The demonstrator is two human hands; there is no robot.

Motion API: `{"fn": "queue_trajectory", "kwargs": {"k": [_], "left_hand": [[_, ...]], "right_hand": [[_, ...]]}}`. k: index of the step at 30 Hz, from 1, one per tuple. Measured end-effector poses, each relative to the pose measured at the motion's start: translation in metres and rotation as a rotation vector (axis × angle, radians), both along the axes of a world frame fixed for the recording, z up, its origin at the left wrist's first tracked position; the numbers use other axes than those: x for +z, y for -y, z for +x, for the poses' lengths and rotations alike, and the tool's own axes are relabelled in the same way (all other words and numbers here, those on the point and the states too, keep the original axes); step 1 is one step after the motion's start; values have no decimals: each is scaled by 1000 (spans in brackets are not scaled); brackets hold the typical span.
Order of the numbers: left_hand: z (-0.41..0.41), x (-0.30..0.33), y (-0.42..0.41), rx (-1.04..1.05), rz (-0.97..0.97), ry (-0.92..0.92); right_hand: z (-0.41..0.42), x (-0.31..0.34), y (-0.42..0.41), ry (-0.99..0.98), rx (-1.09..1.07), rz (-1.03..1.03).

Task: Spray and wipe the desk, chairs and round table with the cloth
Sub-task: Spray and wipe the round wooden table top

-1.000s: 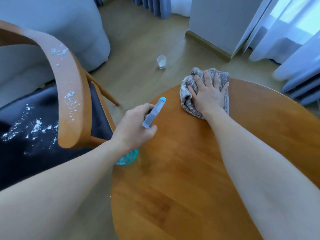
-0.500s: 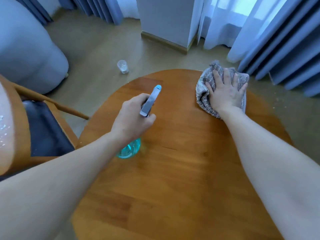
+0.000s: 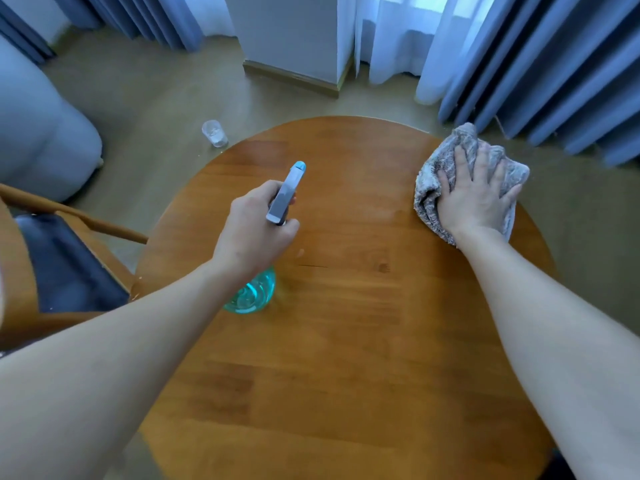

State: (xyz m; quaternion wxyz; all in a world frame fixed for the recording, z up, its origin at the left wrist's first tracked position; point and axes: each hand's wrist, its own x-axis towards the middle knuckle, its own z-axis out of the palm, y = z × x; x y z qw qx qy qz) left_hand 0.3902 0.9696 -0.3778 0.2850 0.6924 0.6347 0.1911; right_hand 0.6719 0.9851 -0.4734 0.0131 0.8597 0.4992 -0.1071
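Grey cloth [image 3: 437, 174] is bunched at the far right edge of the round wooden desk [image 3: 346, 341], partly overhanging the rim. It is pinned flat under the right hand [image 3: 476, 199]; the fingers [image 3: 460, 164] are spread and nearly straight on top of the fabric, with the thumb at the cloth's left fold. Cloth shows beyond the fingertips and on both sides of the palm.

Spray bottle [image 3: 254, 294] is held by the left hand [image 3: 254, 230] above the desk's left-centre, well apart from the cloth. The fingers are curled round the neck under the grey spray head [image 3: 285, 195]; the blue nozzle tip is pointed toward the far edge of the desk. The translucent teal body is seen below the wrist, close to the desk surface; contact with the desk cannot be told. Trigger state cannot be told, as it is hidden by the hand.

Both forearms are bare.

A wooden chair [image 3: 20, 271] with a dark seat pad is seen left of the desk, just beside its rim. A small clear glass [image 3: 214, 133] stands on the floor beyond the desk's far-left edge. Blue curtains [image 3: 554, 64] and white sheers hang along the far wall.
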Motion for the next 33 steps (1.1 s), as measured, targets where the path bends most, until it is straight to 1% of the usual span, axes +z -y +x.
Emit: {"fn": "queue_trajectory", "kwargs": {"k": [4, 11, 16, 22, 27, 33], "left_hand": [[-28, 2, 8, 31, -3, -15], [-81, 1, 37, 72, -4, -6], [-116, 3, 59, 85, 30, 5], [-157, 8, 70, 139, 35, 11], [-181, 7, 67, 182, 41, 12], [-187, 7, 43, 239, 68, 22]], "right_hand": [[-33, -1, 11, 15, -23, 12], [-107, 1, 36, 14, 109, -6], [-172, -1, 46, 17, 183, -1], [-244, -1, 54, 7, 302, -8], [-246, -2, 42, 15, 360, -20], [-233, 0, -16, 16, 461, -31]]}}
